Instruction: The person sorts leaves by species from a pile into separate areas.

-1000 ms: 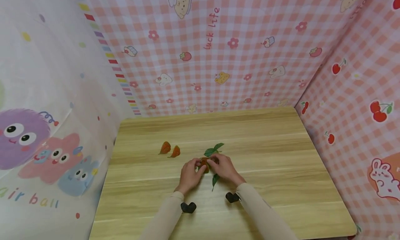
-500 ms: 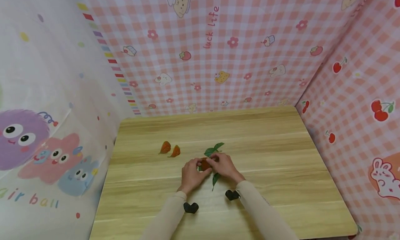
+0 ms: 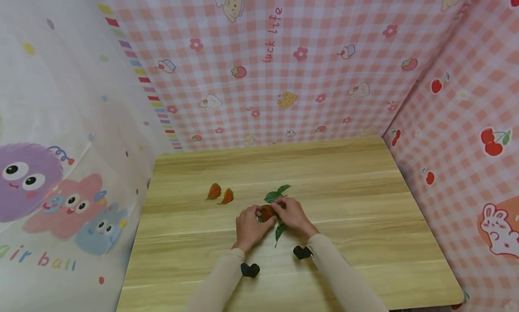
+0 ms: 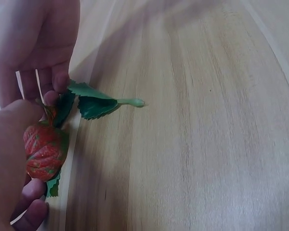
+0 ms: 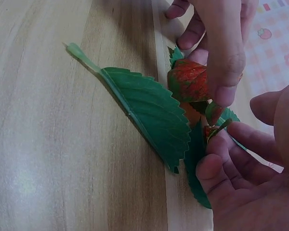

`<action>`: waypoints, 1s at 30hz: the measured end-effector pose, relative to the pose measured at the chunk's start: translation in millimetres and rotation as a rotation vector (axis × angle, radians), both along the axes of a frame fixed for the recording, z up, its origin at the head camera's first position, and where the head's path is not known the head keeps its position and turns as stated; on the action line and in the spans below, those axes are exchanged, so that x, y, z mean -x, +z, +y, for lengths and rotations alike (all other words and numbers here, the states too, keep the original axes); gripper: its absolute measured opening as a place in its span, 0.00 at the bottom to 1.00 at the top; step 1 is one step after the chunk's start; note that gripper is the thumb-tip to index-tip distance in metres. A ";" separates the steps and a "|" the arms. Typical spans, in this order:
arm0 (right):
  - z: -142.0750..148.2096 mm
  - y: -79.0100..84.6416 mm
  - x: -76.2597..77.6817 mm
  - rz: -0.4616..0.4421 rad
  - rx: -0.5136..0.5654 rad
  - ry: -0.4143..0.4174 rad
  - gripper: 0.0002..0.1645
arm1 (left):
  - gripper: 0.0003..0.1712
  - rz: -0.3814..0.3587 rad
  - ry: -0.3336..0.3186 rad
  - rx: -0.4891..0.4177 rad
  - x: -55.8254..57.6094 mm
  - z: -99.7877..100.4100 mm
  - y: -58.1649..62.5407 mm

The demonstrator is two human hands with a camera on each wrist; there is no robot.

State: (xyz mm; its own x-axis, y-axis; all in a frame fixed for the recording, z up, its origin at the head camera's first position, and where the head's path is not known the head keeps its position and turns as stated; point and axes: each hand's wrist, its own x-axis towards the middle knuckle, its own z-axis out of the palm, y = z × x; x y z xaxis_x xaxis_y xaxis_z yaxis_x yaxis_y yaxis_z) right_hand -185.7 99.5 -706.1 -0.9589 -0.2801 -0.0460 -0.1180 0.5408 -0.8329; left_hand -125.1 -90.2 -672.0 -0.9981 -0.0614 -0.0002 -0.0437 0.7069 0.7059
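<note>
Wood-grain counter (image 3: 344, 181), my two hands close together just near of its middle. Ribbed red husk (image 4: 45, 151), mottled green, sits between them on the left hand's side. Left hand (image 3: 250, 227): fingers pinching the husk, thumb across one side, the others curled along the opposite one. Right hand (image 3: 293, 216): fingers bent in at the husk's end, beside a thin stem; cannot tell whether they pinch it. Far leaves (image 3: 273, 196), green and toothed, lie just beyond the right hand. Near leaf (image 5: 144, 110), creased, pale stalk pointing toward me, lies on the near side of the husk. Well to the left and farther off: larger orange husk (image 3: 214, 191) and smaller orange husk (image 3: 228, 196), side by side, apart. Pink checked cloth (image 3: 259, 91) hangs behind the counter's far edge.
</note>
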 end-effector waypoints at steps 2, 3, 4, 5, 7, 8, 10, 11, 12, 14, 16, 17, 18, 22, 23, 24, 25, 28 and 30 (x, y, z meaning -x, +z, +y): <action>1.9 -15.6 5.5 -0.009 -0.011 0.002 0.20 | 0.29 0.008 0.008 0.003 -0.1 1.2 0.9; 2.2 -20.7 7.5 -0.016 -0.013 -0.001 0.19 | 0.28 0.010 0.012 0.013 0.2 1.7 0.8; 2.5 -24.7 9.2 -0.025 -0.013 -0.006 0.19 | 0.28 0.015 0.018 0.018 0.5 2.2 0.4; 2.8 -28.3 10.7 -0.026 -0.015 -0.007 0.18 | 0.27 0.019 0.023 0.023 0.9 2.5 -0.4; 3.1 -34.0 13.3 -0.026 -0.021 -0.012 0.15 | 0.25 0.022 0.030 0.029 2.0 3.0 -2.4; 2.9 -34.9 13.8 -0.024 -0.022 -0.013 0.14 | 0.25 0.021 0.032 0.030 2.3 3.2 -3.0; 2.8 -35.2 14.0 -0.026 -0.021 -0.015 0.12 | 0.24 0.028 0.030 0.018 2.8 3.4 -4.1; 3.0 -35.2 13.9 -0.028 -0.015 -0.014 0.11 | 0.24 0.032 0.028 0.011 2.8 3.4 -4.3; 2.9 -34.9 13.6 -0.031 -0.010 -0.012 0.12 | 0.24 0.031 0.024 -0.001 2.8 3.4 -4.2; 3.3 -33.7 12.7 -0.041 0.005 -0.009 0.13 | 0.23 0.034 0.017 -0.021 2.8 3.2 -4.6; 4.6 -24.4 8.0 -0.036 0.014 0.001 0.16 | 0.22 0.036 0.007 -0.048 2.7 2.5 -5.6; 4.9 -24.2 7.8 -0.039 0.021 0.003 0.17 | 0.21 0.039 0.004 -0.061 2.7 2.0 -6.6; 5.0 -24.0 7.7 -0.040 0.021 0.003 0.18 | 0.20 0.043 0.000 -0.079 3.0 1.4 -8.3; 5.5 -34.5 13.7 -0.070 0.022 -0.009 0.15 | 0.17 0.109 -0.011 -0.161 5.2 -2.3 -24.1; 6.1 -35.6 14.3 -0.069 0.022 -0.008 0.16 | 0.17 0.130 -0.012 -0.178 5.9 -3.3 -30.0; 6.3 -36.7 15.2 -0.077 0.023 -0.012 0.14 | 0.17 0.135 -0.011 -0.197 6.9 -4.1 -34.2; 6.5 -37.3 16.0 -0.086 0.025 -0.014 0.13 | 0.17 0.147 -0.014 -0.201 7.3 -4.7 -36.7; 6.7 -37.5 16.9 -0.105 0.040 -0.017 0.12 | 0.19 0.094 -0.012 -0.194 6.2 -3.5 -29.6; 4.9 -26.3 13.0 -0.115 0.048 -0.020 0.11 | 0.22 0.043 -0.013 -0.174 4.5 -1.4 -18.5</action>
